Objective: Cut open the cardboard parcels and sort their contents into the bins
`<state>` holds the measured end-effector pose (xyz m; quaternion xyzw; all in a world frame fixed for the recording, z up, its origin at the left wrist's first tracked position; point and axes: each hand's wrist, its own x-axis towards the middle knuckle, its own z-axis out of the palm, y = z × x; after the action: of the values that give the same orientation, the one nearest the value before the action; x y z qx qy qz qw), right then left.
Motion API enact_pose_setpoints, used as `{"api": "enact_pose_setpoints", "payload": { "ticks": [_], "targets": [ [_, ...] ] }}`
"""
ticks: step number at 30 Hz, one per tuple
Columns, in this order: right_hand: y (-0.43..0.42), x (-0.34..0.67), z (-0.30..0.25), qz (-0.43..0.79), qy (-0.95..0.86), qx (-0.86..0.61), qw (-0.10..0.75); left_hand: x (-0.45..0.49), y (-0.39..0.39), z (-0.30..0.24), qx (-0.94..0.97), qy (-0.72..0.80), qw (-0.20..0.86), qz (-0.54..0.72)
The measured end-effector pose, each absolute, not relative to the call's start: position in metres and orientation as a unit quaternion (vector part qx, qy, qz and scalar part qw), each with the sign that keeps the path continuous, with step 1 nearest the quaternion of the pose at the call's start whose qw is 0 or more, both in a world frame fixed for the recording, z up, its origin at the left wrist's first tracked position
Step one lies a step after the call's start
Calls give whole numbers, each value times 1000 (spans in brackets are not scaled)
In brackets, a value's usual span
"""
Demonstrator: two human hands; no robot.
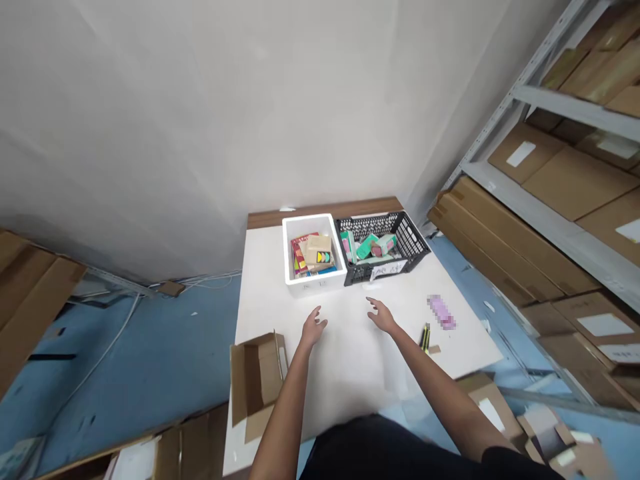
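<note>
My left hand [313,328] hovers over the white table [350,360], fingers apart and holding nothing. My right hand [381,315] is stretched out beside it, also spread and free of any object. Beyond both hands stand a white foam box [290,267] with colourful flat packs and a black plastic crate [417,245] with green and pink packets. Both containers are about a hand's length away from my fingertips.
An open cardboard box [256,383] sits at the table's left edge. A pink item [441,311] and a yellow-black cutter [425,337] lie right of my right hand. Metal shelving [550,220] with cardboard cartons fills the right side. Flattened cardboard lies on the blue floor.
</note>
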<state>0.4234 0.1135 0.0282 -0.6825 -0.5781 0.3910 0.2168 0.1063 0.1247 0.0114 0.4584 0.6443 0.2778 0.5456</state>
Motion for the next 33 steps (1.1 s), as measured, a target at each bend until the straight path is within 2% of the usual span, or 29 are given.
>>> {"api": "enact_pose_setpoints", "payload": {
  "ticks": [6, 13, 17, 24, 30, 33],
  "targets": [
    [-2, 468, -9, 346, -587, -731, 32, 162, 40, -45, 511, 646, 560, 89],
    [-87, 507, -48, 390, -589, -704, -67, 209, -50, -69, 563, 645, 515, -43],
    [-101, 507, -63, 404, -599, -683, -106, 227, -76, -71, 544, 648, 531, -38],
    [-94, 494, -64, 449, -604, -658, -28, 276, -96, -65, 513, 609, 602, 54],
    [-89, 475, -48, 507, -536, -643, 205, 312, -99, -51, 530, 511, 660, 148],
    [-83, 463, -32, 514, -512, -635, 264, 297, -99, -35, 558, 445, 672, 196]
  ]
}}
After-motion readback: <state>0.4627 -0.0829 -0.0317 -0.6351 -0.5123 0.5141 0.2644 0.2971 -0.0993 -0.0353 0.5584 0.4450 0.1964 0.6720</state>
